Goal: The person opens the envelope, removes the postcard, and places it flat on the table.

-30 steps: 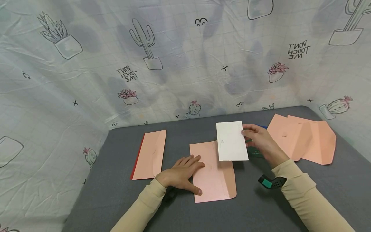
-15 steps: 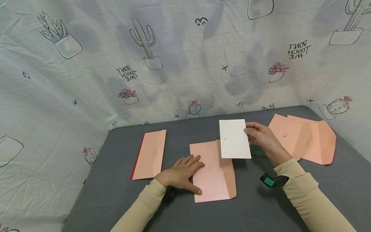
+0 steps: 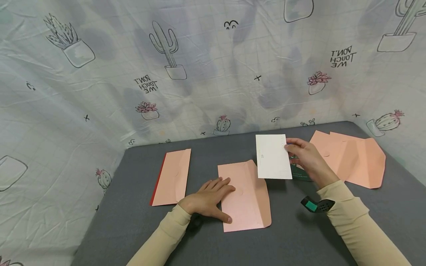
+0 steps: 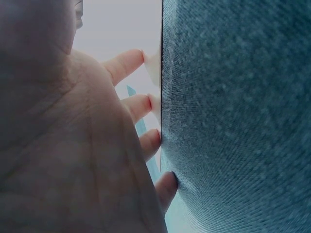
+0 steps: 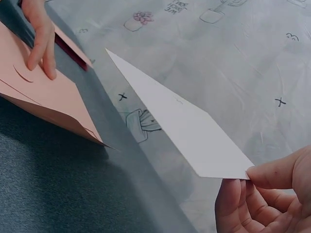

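In the head view my right hand (image 3: 307, 160) pinches a white card (image 3: 273, 157) by its right edge, off the table. The right wrist view shows thumb and fingertips (image 5: 262, 175) at the card's corner. My left hand (image 3: 209, 199) rests with spread fingers on the left edge of a pink envelope (image 3: 246, 207), whose flap lies unfolded to the right. The card hangs above the far right part of that flap, apart from the envelope in the right wrist view. A dark green card (image 3: 300, 174) lies partly hidden behind my right hand.
Left on the grey table (image 3: 133, 229) lies another pink envelope (image 3: 170, 177) with a red strip along its left edge. Two overlapping pink envelopes (image 3: 369, 159) lie near the right edge. A patterned white cloth (image 3: 206, 99) hangs behind the table.
My right hand has moved the white card a little to the right and away from me. My left hand and the pink envelope have stayed put.
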The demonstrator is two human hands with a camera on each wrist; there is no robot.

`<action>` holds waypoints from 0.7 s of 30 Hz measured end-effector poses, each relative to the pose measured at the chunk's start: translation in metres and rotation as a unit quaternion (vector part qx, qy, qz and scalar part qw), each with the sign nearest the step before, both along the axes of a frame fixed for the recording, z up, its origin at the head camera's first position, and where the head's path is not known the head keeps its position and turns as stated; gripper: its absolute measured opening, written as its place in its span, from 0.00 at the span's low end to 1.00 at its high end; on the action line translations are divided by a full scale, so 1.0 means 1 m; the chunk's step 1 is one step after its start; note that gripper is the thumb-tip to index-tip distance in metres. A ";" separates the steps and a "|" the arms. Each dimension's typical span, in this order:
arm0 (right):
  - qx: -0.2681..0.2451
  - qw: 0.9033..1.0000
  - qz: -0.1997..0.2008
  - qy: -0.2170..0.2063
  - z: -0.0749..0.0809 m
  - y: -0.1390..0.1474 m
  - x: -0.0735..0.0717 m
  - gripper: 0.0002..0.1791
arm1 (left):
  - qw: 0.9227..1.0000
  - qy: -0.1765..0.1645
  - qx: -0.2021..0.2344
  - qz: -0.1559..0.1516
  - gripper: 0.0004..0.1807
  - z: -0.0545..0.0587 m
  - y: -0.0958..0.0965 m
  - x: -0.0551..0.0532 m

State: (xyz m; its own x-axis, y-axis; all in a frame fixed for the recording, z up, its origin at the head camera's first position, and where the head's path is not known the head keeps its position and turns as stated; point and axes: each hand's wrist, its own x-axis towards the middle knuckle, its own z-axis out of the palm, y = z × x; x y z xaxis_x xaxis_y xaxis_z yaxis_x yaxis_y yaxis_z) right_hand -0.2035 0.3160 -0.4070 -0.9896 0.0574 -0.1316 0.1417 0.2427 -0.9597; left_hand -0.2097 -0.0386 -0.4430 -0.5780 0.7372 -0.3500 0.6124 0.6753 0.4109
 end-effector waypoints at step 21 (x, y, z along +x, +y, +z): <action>0.007 1.000 -0.018 0.022 0.003 0.015 0.002 0.34 | 1.000 -0.003 0.003 0.003 0.51 0.001 0.000 0.000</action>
